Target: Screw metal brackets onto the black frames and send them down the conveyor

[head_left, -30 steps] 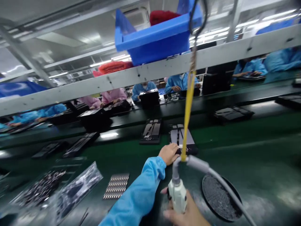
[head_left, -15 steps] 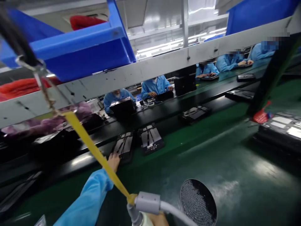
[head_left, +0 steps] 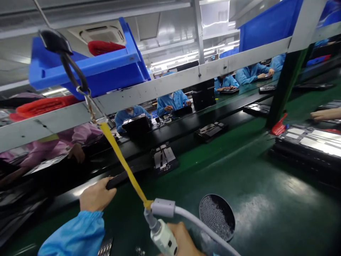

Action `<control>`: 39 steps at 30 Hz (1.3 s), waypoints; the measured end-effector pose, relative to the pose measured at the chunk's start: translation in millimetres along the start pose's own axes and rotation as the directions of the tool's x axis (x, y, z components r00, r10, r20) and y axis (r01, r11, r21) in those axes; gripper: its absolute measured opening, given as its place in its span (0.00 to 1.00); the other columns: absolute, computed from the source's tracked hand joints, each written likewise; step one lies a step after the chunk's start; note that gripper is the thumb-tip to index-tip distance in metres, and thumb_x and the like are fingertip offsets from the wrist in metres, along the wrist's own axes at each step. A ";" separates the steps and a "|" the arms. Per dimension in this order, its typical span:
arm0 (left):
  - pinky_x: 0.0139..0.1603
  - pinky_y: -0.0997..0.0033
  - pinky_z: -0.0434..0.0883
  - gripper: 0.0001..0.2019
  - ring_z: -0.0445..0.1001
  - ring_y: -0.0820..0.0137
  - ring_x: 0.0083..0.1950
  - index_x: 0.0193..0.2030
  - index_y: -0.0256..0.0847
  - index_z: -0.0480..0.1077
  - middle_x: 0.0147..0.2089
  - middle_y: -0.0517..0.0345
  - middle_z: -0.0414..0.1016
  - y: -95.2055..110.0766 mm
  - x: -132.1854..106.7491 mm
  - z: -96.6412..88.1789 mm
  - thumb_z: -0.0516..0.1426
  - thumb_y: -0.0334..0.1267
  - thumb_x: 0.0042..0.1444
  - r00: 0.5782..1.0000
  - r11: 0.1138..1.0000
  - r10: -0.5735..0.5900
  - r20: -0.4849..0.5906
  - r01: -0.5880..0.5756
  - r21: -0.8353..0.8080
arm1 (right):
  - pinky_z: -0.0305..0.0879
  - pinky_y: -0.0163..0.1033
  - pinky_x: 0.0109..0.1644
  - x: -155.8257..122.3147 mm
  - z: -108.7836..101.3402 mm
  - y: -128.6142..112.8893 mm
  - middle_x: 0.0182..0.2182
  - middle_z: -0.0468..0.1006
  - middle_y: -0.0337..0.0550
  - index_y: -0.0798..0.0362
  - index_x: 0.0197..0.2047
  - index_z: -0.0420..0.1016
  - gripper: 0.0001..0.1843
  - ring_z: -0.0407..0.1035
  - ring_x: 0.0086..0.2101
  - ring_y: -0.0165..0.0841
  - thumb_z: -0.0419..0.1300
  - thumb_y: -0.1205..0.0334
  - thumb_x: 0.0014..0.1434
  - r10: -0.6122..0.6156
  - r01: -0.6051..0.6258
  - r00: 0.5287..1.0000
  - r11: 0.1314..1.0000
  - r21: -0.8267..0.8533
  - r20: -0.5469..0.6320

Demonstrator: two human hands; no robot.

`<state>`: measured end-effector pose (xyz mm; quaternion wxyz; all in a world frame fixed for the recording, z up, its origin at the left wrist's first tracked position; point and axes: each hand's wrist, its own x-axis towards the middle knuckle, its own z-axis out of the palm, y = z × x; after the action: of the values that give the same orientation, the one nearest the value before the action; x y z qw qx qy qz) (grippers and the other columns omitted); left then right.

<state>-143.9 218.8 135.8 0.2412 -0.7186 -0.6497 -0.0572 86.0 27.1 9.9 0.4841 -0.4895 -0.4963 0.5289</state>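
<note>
The left hand (head_left: 97,195) pinches the near end of a dark slab (head_left: 120,179), which seems tipped on edge; its long side runs from those fingers rightward and away. The right hand (head_left: 184,239), curled around a driver (head_left: 163,235), is farther off, with the slab ahead and leftward of it. A tablet (head_left: 164,158) lies just past the slab's far end.

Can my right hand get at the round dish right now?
Probably, but not freely: your right hand grips a pale handheld tool, and the grey cable passes between it and the round dish.
</note>
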 end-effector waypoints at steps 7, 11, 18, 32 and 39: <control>0.51 0.63 0.74 0.15 0.79 0.62 0.47 0.48 0.46 0.73 0.47 0.60 0.80 17.5 -142.8 -37.0 0.54 0.35 0.53 0.861 0.889 0.219 -0.459 -0.370 -0.270 | 0.59 0.34 0.20 -8.3 -73.0 -55.8 0.16 0.67 0.31 0.54 0.41 0.73 0.20 0.59 0.16 0.27 0.68 0.55 0.45 -0.161 0.222 0.891 0.970 0.100 -0.424; 0.56 0.64 0.71 0.19 0.77 0.63 0.51 0.50 0.41 0.72 0.48 0.53 0.80 40.0 -210.3 -42.6 0.51 0.29 0.53 0.791 0.773 0.400 -0.463 -0.562 -0.293 | 0.63 0.36 0.21 -6.5 -116.2 -56.0 0.13 0.69 0.32 0.53 0.37 0.70 0.17 0.64 0.15 0.30 0.70 0.59 0.47 -0.245 0.330 0.815 0.941 0.072 -0.524; 0.73 0.50 0.38 0.18 0.54 0.59 0.71 0.54 0.37 0.72 0.61 0.54 0.71 81.7 -278.5 -15.4 0.49 0.31 0.59 0.632 0.632 0.680 -0.372 -0.762 -0.140 | 0.65 0.38 0.22 3.3 -122.3 -41.1 0.14 0.70 0.32 0.55 0.38 0.71 0.16 0.65 0.15 0.30 0.69 0.62 0.48 -0.308 0.339 0.793 0.940 -0.040 -0.526; 0.71 0.40 0.40 0.27 0.63 0.52 0.65 0.41 0.33 0.75 0.48 0.46 0.79 210.3 -295.3 3.0 0.45 0.54 0.65 0.733 0.600 0.283 -0.618 -0.639 -0.482 | 0.65 0.37 0.22 16.5 -121.5 -30.6 0.14 0.70 0.32 0.55 0.37 0.71 0.15 0.65 0.15 0.30 0.69 0.62 0.48 -0.267 0.258 0.803 0.962 -0.093 -0.532; 0.60 0.65 0.68 0.09 0.79 0.73 0.38 0.45 0.37 0.72 0.33 0.58 0.79 175.4 -260.3 -28.7 0.51 0.29 0.64 0.783 0.303 0.376 -0.495 -0.609 -0.733 | 0.65 0.37 0.21 17.6 -119.8 -28.2 0.14 0.70 0.31 0.54 0.36 0.70 0.14 0.64 0.14 0.30 0.69 0.62 0.48 -0.263 0.264 0.812 0.962 -0.075 -0.522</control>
<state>-7.5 -36.0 10.2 -0.0763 -0.8891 -0.2408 -0.3816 205.4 51.9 34.0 0.6701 -0.5419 -0.4072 0.3025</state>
